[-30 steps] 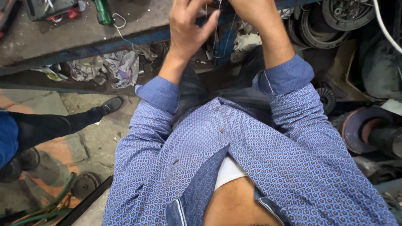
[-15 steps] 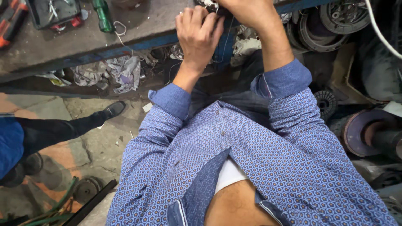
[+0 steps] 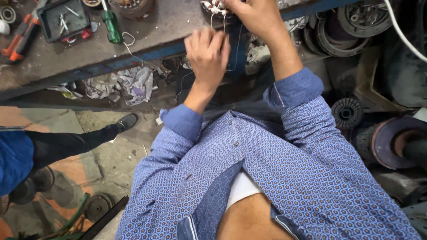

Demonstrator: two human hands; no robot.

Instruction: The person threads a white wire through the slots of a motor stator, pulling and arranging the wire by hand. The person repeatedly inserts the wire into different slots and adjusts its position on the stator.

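Observation:
My left hand hangs just below the edge of the grey workbench, fingers curled together around what looks like a thin wire. That wire runs down from a wound motor coil with pale windings on the bench edge. My right hand rests against the coil, its fingers closed on the windings. Its fingertips are cut off by the top of the frame. Both blue patterned sleeves are rolled to the forearm.
On the bench lie a green-handled screwdriver, a black tray of small tools and an orange-handled tool. Crumpled rags sit underneath. Another person's leg and black shoe stand at left. Round metal motor parts crowd the right.
My left hand has drawn back from the coil toward me and curled its fingers. The right hand stays at the coil. Both hands now sit lower in the frame.

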